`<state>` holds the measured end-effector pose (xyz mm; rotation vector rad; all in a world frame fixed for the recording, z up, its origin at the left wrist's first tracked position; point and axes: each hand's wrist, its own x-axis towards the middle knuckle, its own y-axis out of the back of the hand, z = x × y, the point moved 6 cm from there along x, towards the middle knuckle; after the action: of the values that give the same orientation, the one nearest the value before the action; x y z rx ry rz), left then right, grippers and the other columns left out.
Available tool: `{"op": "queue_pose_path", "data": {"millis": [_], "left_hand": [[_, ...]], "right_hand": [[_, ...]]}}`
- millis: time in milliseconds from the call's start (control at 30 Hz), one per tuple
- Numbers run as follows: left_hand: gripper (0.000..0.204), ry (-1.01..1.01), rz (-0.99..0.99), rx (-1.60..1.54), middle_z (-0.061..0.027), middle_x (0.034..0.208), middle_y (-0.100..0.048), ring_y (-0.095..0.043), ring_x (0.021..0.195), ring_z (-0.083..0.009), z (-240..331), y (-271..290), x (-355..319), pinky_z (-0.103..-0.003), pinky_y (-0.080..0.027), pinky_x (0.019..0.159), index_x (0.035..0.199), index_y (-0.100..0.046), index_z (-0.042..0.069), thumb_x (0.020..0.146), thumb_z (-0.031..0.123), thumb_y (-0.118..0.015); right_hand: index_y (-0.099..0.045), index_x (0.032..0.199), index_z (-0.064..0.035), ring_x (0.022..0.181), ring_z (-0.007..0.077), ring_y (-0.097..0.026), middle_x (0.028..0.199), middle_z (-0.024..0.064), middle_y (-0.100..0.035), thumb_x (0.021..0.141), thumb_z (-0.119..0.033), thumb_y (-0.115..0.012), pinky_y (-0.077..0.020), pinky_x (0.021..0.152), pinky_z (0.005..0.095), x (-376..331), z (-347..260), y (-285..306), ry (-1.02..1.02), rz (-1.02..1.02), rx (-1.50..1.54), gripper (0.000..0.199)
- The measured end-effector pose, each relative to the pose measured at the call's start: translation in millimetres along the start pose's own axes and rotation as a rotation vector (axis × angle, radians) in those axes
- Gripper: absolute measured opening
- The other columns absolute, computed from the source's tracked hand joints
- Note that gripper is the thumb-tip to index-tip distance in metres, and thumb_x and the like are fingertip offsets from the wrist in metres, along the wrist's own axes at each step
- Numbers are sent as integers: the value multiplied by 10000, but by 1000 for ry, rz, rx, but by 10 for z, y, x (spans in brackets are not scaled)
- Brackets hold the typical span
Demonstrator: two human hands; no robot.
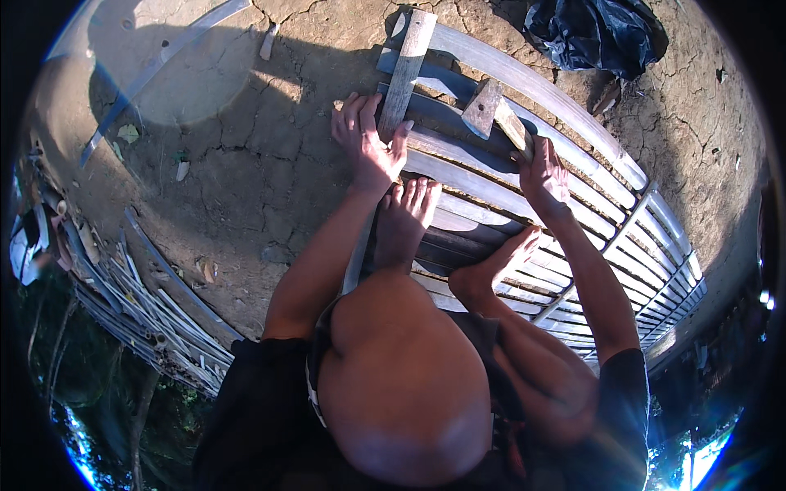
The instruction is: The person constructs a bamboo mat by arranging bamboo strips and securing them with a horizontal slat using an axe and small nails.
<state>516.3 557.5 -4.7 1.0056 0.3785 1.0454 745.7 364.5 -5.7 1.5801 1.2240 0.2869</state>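
My right hand (544,173) is closed around the wooden handle of a small hatchet (483,108). The hatchet's metal head hangs above the pale slats of a slatted bamboo panel (463,151), pointing left. Across the slat ends at the panel's left side lies a flat wooden strip (408,69). My left hand (368,146) grips the strip's near end, thumb on its right and fingers on its left. Both my bare feet rest on the slats, one beside the left hand, the other near the panel's middle.
Cracked bare earth surrounds the panel. A crumpled black plastic bag (596,37) lies beyond it at the upper right. To the left are a long bamboo strip (155,69) and a heap of thin sticks and poles (151,307). Thin crossbars (629,221) run over the panel's right part.
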Motion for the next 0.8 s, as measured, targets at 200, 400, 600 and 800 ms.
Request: {"op": "queue_pose_path", "data": {"millis": [200, 400, 600, 800], "left_hand": [[554, -89, -50, 26, -132, 1301, -529, -475, 1293, -379, 42, -50, -80, -624, -297, 1097, 1331, -545, 56, 873, 313, -723], [519, -23, -109, 23, -131, 1342, -525, -453, 1323, -384, 19, -99, -42, -632, -287, 1100, 1320, -547, 74, 878, 285, -720], [555, 48, -182, -24, -196, 1500, -431, -361, 1422, -386, -44, -96, -40, -608, -183, 1149, 1364, -532, 67, 891, 301, -704], [502, 97, -224, -79, -199, 1517, -427, -322, 1451, -379, -82, -127, -45, -575, -133, 1178, 1325, -567, 47, 905, 304, -666]], "right_hand": [[-497, 1173, -52, 939, 384, -626, 1062, 168, -575, 882, -177, -648, -515, 737, 500, 2, 40, 29, 3, -20, -25, 351], [-477, 1153, -62, 927, 369, -636, 1020, 157, -573, 893, -150, -632, -520, 748, 493, 97, 17, 13, -45, -123, -59, 316], [-512, 1116, -66, 812, 332, -654, 919, 125, -597, 841, -317, -766, -515, 667, 475, 122, 78, 19, -31, -73, -34, 451], [-530, 1146, -34, 820, 334, -638, 910, 167, -638, 805, -341, -806, -503, 719, 442, 194, 206, 141, -103, -122, -28, 535]]}}
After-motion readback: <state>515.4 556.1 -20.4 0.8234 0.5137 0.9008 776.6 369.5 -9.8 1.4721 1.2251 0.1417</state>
